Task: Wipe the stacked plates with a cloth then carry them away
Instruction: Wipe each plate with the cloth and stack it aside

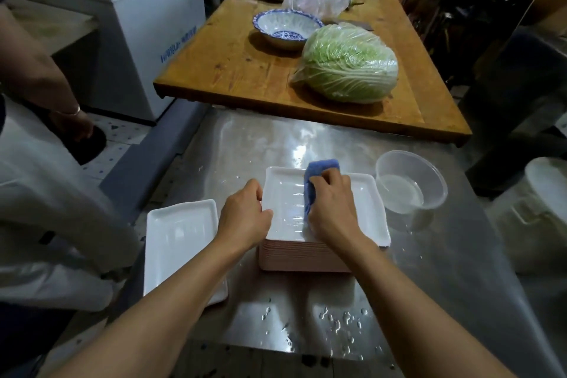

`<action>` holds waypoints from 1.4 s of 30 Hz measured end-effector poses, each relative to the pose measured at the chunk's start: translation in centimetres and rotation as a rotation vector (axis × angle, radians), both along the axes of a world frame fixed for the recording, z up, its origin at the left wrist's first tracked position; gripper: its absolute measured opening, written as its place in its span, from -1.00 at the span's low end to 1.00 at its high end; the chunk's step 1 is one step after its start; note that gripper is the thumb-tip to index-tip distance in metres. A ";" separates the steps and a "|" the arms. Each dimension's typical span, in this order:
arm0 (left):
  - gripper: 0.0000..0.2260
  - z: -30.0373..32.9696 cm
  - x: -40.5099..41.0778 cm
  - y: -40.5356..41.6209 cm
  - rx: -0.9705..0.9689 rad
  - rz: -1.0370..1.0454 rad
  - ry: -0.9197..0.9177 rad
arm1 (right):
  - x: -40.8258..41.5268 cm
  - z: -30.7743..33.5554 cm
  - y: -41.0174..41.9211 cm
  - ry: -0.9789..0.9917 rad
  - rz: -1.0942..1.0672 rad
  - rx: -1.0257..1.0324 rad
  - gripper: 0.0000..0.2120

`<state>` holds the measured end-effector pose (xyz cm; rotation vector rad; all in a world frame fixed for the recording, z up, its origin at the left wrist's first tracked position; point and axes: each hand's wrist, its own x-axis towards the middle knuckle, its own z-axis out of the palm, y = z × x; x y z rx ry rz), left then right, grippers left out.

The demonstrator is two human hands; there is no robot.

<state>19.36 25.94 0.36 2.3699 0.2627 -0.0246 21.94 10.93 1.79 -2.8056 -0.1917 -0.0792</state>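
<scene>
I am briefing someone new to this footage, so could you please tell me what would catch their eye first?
At centre, the right hand rubs a blue cloth over the top of a stack of white plates, while the left hand grips its left edge. Beyond, a wrapped cabbage lies on the wooden table, and a clear tub of water stands right of the stack.

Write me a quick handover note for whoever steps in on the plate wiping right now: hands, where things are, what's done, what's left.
Left hand: grips the left edge of the top plate, steadying the stack of plates.
Right hand: grips the blue cloth, pressing it on the top plate.
A separate white plate lies left of the stack on the wet steel table; a clear tub of water sits to the right.
Done: wiping under way.
Left: finish wiping, then carry the plates away.
</scene>
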 end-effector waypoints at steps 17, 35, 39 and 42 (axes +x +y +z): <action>-0.91 -0.4 -1.2 1.0 -0.323 -0.041 0.114 | -3.3 2.7 1.1 0.415 0.351 0.086 -0.66; -0.82 0.5 -0.5 -0.7 0.004 -0.008 0.119 | -4.4 1.5 -6.9 0.142 0.059 -0.108 -0.78; -0.79 0.5 -0.4 -0.7 0.015 -0.034 0.131 | -2.6 1.1 -3.0 0.147 0.301 0.107 -0.81; -0.78 0.5 -0.4 -0.7 0.012 -0.038 0.133 | -1.1 0.5 -0.1 0.089 0.378 0.043 -0.63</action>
